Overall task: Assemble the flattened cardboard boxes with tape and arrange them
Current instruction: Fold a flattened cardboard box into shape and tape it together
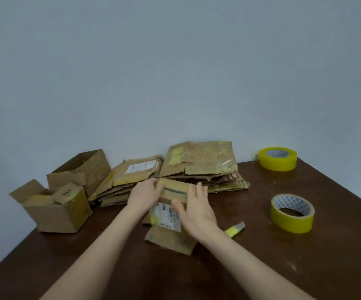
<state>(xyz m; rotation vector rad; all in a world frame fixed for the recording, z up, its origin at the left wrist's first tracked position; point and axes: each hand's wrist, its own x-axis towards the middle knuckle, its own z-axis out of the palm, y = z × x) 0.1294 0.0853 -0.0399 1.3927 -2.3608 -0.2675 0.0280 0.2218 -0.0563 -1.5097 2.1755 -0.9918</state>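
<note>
Both bare forearms reach in from the near edge and meet at the half-formed box (pixel 168 215), which stands at the middle of the table (pixel 305 267), just in front of the flattened stock; the left hand (pixel 143 197) grips its far-left top corner, fingers curled over the edge; the right hand (pixel 196 210) lies released, straight fingers pressing flat on the top and right side. One loose flap (pixel 170 242) splays toward the camera at the box's foot; the top seam runs left to right between the two hands, so the long axis lies across the body.

Touching the box's far side are two heaps of flattened cardboard, the left heap (pixel 129 177) and the right heap (pixel 203 167); at far left stand two open boxes, a near open box (pixel 60 213) and a taller box (pixel 86 167) behind it. A small yellow-ended object (pixel 235 229), too blurred to name, lies just right of the right wrist.

Tape is what the closing likely needs: the near tape roll (pixel 292 213) sits well right of the box and the far tape roll (pixel 277 159) near the wall; both lie on the right hand's side, so that free hand seems the one to fetch tape while the left steadies the box.
</note>
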